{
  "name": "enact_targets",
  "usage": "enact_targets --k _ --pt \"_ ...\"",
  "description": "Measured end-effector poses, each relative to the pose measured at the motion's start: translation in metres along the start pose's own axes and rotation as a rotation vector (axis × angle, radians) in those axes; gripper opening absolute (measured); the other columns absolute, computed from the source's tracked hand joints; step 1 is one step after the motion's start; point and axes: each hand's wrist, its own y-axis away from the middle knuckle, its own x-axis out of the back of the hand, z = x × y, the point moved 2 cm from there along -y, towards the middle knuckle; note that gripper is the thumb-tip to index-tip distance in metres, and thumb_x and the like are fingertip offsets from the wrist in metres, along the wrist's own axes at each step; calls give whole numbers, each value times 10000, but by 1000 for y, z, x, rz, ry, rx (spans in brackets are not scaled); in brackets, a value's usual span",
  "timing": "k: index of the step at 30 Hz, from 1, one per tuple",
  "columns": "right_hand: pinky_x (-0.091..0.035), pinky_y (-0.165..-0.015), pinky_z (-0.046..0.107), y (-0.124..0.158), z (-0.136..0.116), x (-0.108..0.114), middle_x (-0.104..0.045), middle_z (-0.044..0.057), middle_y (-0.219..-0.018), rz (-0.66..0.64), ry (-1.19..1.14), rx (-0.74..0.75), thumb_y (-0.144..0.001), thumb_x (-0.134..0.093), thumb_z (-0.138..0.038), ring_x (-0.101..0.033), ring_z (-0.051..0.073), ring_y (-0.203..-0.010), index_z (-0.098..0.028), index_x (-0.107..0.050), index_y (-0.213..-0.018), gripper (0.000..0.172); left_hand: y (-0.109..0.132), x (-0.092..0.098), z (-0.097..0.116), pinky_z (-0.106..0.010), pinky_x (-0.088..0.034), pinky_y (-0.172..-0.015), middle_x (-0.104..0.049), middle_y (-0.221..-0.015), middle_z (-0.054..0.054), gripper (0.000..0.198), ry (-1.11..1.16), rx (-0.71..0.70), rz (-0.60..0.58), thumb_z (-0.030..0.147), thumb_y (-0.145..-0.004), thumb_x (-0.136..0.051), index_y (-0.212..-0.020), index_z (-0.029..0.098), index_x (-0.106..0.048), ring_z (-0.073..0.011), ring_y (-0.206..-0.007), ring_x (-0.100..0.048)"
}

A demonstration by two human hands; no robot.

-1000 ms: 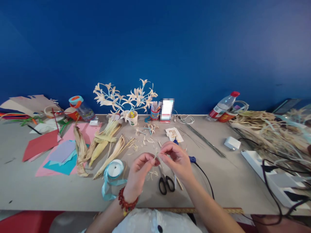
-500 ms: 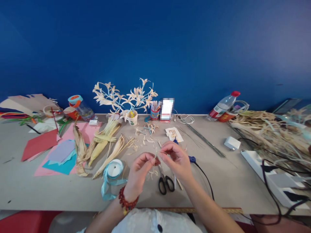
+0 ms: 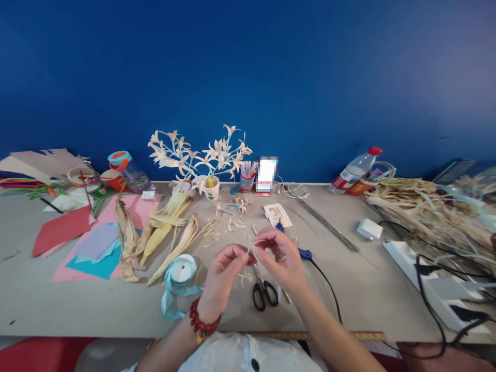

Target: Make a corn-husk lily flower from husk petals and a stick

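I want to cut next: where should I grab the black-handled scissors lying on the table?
Take the scissors by their two black handle loops, reaching from your own side: they lie flat, loops nearest you, blades pointing away.

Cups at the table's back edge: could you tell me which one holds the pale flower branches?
The white paper cup; the blue cup to its right holds only short pink sticks.

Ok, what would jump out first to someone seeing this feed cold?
The left hand and right hand meet over the near middle of the table, both pinching a thin husk strip. Behind them, against the blue wall, a spray of pale husk flowers stands in a white cup. Black-handled scissors lie just under the hands.
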Motion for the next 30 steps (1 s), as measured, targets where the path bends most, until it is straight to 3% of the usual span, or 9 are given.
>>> enact_targets --k 14,30 --pt "-475 -601 262 5 0 -6 -564 2 -809 -3 -50 -71 -864 -620 -226 -555 133 -658 -220 -561 -862 59 2 1 0 -260 -445 -794 -646 -777 -31 161 -34 -39 -12 293 -839 -668 -741 166 -651 -156 -796 -565" --pt "-487 -599 268 8 3 -6 -557 13 -821 18 -33 -47 -861 -625 -239 -544 143 -663 -225 -559 -876 70 3 1 -2 -248 -438 -792 -643 -777 -22 140 -10 -31 -20 275 -840 -672 -752 168 -653 -147 -793 -566"
